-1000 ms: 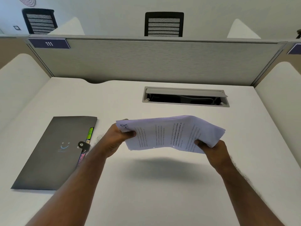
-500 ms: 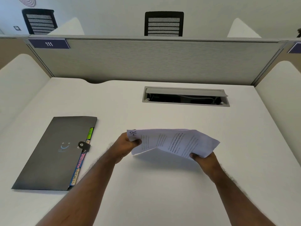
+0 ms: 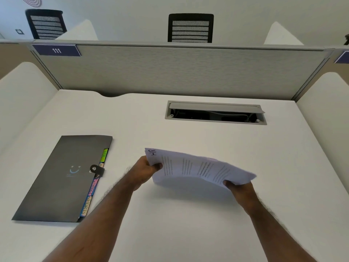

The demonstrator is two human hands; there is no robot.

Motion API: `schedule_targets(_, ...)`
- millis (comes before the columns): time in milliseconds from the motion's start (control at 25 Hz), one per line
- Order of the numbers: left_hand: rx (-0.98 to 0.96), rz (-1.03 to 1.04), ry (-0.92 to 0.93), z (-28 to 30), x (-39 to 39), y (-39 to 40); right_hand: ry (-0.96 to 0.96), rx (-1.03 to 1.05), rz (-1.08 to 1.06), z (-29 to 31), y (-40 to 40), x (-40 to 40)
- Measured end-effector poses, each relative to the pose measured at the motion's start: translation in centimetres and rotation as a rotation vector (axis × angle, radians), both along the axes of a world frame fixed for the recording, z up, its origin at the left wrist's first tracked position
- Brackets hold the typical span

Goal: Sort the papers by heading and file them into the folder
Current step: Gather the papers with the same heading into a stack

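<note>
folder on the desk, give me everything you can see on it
The folder is dark grey, flat and closed, with a matte card or plastic look. It lies at an angle on the white desk, left of the left hand and apart from it. A faint smile logo marks the cover. A short strap with a round snap holds the flap at its right edge, where coloured tabs stick out, the top green one reading HR. Nothing rests on it.

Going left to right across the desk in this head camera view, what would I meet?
Dark folder with coloured tabs → left hand gripping the papers' HR corner → papers → right hand holding their other end.
</note>
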State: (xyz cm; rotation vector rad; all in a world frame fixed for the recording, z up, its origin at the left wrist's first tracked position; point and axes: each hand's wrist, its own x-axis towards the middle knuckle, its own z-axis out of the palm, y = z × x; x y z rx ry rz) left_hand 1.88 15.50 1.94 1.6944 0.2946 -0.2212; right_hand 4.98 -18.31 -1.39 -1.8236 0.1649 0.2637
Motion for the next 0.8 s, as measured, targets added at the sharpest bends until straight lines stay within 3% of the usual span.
schedule_targets(360,-0.105,0.007,-0.049,3.7,2.2,3.4,0.016,0.038,-0.006,2.6,0.8,1.1)
schedule_targets(480,-0.13,0.012,-0.02,4.2,2.4,4.9,0.039,0.072,0.087,2.6,1.4,0.4)
schedule_targets(640,-0.128,0.08,0.038,3.9,2.0,6.4,0.181,0.309,0.266,1.7,2.2,-1.1)
schedule_targets(800,-0.16,0.075,0.062,3.9,1.5,7.1,0.329,0.426,0.24,1.8,3.1,-2.1)
